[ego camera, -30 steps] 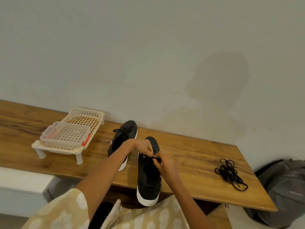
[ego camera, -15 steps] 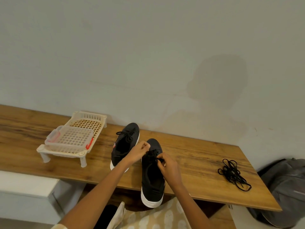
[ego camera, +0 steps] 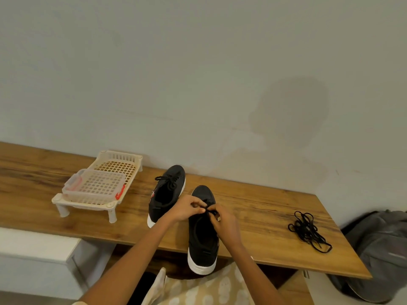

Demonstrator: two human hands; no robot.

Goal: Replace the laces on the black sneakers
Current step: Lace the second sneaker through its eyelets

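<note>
Two black sneakers with white soles stand on the wooden bench (ego camera: 253, 219). The left sneaker (ego camera: 167, 192) has its lace tied in a bow. The right sneaker (ego camera: 202, 238) hangs its heel over the bench's front edge. My left hand (ego camera: 187, 209) and my right hand (ego camera: 224, 223) meet over the right sneaker's tongue, and both pinch its black lace (ego camera: 208, 211) between thumb and fingers. A loose bundle of black laces (ego camera: 308, 231) lies on the bench to the right.
A cream plastic rack (ego camera: 119, 168) on short legs stands at the bench's left, with a clear lidded box (ego camera: 94, 187) on it. A grey bag (ego camera: 378, 256) sits on the floor at the right. The wall runs right behind the bench.
The view has shifted slightly down. My left hand has come closer to my right, so both now pinch the lace at the same spot on the right sneaker.
</note>
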